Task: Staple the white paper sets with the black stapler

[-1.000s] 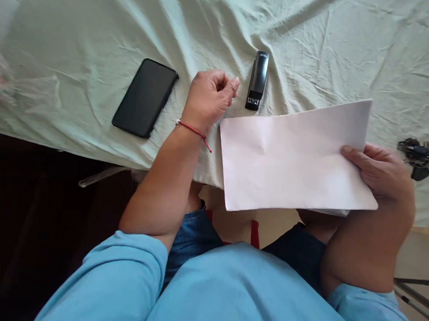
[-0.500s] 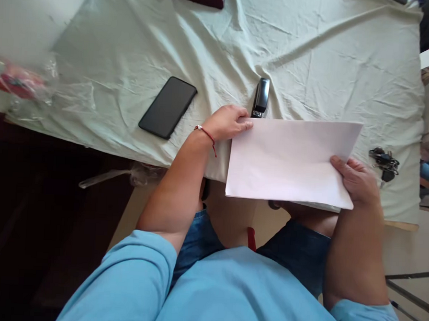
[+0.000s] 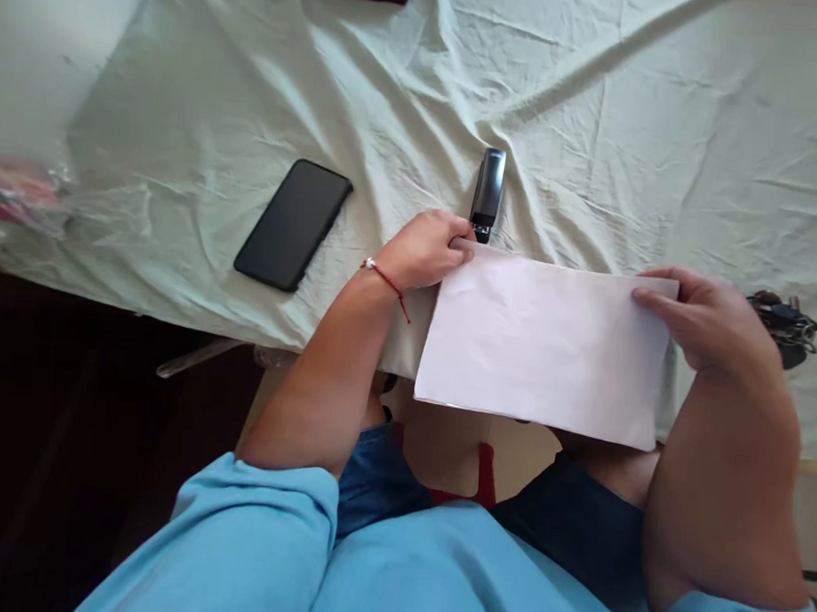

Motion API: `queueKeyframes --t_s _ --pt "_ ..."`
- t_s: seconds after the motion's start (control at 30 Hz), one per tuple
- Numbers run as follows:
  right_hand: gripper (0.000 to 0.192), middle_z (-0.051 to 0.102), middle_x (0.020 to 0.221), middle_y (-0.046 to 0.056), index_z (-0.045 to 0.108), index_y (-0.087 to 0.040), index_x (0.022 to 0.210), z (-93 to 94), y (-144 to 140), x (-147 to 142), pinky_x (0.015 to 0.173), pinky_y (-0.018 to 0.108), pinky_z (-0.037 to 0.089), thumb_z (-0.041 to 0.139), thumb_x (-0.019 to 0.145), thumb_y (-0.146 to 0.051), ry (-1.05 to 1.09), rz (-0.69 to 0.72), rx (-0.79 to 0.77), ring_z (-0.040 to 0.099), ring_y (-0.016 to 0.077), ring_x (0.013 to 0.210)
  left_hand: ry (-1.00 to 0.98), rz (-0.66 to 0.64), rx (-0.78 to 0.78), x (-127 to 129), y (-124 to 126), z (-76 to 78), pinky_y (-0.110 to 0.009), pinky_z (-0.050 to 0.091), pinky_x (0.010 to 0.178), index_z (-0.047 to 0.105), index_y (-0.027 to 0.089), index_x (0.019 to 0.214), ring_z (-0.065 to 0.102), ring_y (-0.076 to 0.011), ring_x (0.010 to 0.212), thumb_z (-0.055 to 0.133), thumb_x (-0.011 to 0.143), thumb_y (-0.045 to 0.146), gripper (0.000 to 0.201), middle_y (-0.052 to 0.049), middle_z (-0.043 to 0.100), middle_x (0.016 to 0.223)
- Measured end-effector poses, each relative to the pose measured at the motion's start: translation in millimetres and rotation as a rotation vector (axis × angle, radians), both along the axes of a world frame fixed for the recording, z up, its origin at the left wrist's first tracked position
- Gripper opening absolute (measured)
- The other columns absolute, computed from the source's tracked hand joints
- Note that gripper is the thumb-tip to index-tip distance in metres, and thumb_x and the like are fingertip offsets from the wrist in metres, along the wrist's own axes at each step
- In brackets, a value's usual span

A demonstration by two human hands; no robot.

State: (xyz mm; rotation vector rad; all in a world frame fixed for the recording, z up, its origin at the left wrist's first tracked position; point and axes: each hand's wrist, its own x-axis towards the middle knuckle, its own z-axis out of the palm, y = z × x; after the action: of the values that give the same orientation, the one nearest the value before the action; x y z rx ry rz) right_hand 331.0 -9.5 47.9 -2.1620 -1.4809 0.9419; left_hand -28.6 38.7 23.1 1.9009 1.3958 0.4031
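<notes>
paper (image 3: 543, 345): blank, unmarked | left hand (image 3: 421, 252), right hand (image 3: 713, 322) both pinching its corners

Beside the plain white paper (image 3: 543, 350) lie a black stapler (image 3: 487, 193), a black phone (image 3: 293, 224) and pale green cloth (image 3: 628, 153).

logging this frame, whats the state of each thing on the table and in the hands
paper: folded, held at both top corners
left hand: pinching paper's left corner
right hand: gripping paper's right corner
stapler: closed, lying untouched
phone: screen dark, flat
keys: lying in a bunch
</notes>
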Motion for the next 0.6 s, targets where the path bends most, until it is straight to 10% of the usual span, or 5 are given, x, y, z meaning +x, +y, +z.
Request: queueKeyframes --t_s 0.23,0.6 --pt "0.03 0.06 0.079 -0.001 0.074 -0.026 0.104 2.3 22 -36 0.07 0.021 0.031 0.062 0.077 -0.033 -0.351 0.023 0.078 0.047 0.0084 0.074 -0.239 0.196 -0.112 -21 -19 -3.0 -0.029 0.042 0.064 0.072 0.021 0.088 0.058 -0.0178 0.072 0.066 0.082 0.028 0.012 0.001 0.067 0.075" --pt "0.036 0.058 0.08 -0.004 0.071 -0.023 0.106 -21.4 9 -50 0.061 0.016 0.031 0.054 0.087 -0.048 -0.194 -0.13 0.239 0.041 0.0039 0.066 -0.537 0.424 -0.163 -23 -34 8.2 -0.026 0.045 0.063 0.071 0.019 0.089 0.059 -0.0136 0.071 0.071 0.087 0.023 0.004 0.0 0.068 0.078"
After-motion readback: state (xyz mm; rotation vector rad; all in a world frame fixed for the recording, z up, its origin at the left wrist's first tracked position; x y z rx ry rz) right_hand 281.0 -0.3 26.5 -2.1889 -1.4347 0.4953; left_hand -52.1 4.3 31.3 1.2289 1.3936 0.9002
